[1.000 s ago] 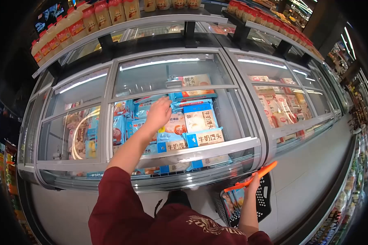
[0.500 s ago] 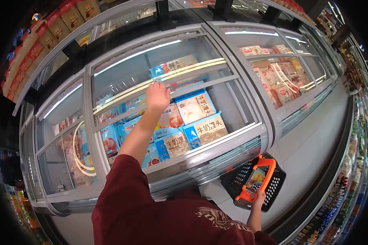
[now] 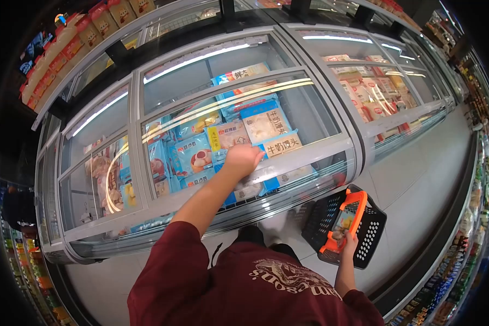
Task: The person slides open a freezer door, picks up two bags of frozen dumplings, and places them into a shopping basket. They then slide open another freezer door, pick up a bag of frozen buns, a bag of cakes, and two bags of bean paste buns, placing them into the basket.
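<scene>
My left hand (image 3: 243,160) is closed at the front edge of the sliding glass lid (image 3: 185,127) of a chest freezer; its fingertips are partly hidden. Beneath the glass are several bags of frozen food, among them a blue bag with a bun picture (image 3: 193,155) and a white-and-blue bag (image 3: 266,124). Low on the right, my right hand (image 3: 349,244) grips the orange handle (image 3: 357,212) of a black shopping basket (image 3: 370,236). A yellowish package (image 3: 343,224) shows behind the handle.
Another freezer (image 3: 375,92) with red-and-white packs stands to the right. Stocked shelves (image 3: 451,261) line the aisle's far right. Red-and-tan bags (image 3: 89,32) stand along the top left. Pale floor tiles (image 3: 402,174) run between the freezers and shelves.
My left hand has come toward me and to the right, and the glass lid has slid forward over the freezer's front part. My right hand still holds the basket.
</scene>
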The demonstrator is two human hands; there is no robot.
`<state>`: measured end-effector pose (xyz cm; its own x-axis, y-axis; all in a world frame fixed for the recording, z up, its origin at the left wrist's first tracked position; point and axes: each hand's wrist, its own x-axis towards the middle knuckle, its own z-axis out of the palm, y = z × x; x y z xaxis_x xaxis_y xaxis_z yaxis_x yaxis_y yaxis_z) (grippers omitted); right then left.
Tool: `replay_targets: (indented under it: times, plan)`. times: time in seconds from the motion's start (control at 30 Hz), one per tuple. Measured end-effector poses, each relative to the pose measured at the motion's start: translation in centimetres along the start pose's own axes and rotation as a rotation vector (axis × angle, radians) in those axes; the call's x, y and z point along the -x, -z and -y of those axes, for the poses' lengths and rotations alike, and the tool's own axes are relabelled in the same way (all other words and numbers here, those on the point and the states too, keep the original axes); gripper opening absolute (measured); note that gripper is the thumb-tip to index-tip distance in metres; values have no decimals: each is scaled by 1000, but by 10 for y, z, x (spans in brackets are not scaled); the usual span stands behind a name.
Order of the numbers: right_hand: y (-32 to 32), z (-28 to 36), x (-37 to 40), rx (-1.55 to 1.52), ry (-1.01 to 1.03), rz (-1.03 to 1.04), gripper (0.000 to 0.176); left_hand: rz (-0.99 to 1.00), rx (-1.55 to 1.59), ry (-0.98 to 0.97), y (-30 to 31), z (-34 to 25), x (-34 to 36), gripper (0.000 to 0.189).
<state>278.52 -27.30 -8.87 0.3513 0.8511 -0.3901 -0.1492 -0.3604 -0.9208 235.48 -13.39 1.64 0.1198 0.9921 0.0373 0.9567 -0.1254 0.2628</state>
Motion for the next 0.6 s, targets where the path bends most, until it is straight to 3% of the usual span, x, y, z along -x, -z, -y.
replay_targets:
  times: [0.13, 0.23, 0.3, 0.37, 0.43, 0.47, 0.5, 0.6]
  plan:
    - [3, 1, -2, -70, -26, 141, 12, -124, -53, 166, -3, -22, 29, 30]
    - [12, -5, -8, -162, -28, 293, 12, -431, -149, 44, -21, -43, 103, 45]
    - [14, -1, -7, -135, -21, 339, 13, -328, 12, 100, -42, -48, 178, 52]
    - [17, 2, -3, -104, -90, 320, 9, -194, 0, 237, -55, -48, 268, 50]
    - [15, 5, 14, -56, -109, 278, 5, 39, 16, 540, -81, -34, 374, 52]
    - [25, -5, 12, -82, -129, 294, 4, 62, 42, 679, -98, -23, 430, 50]
    - [23, 0, 35, -45, -118, 276, 11, 129, 48, 850, -106, -15, 486, 49]
    - [47, -19, 72, 44, -196, 259, 15, 57, -37, 1140, -104, -2, 635, 47]
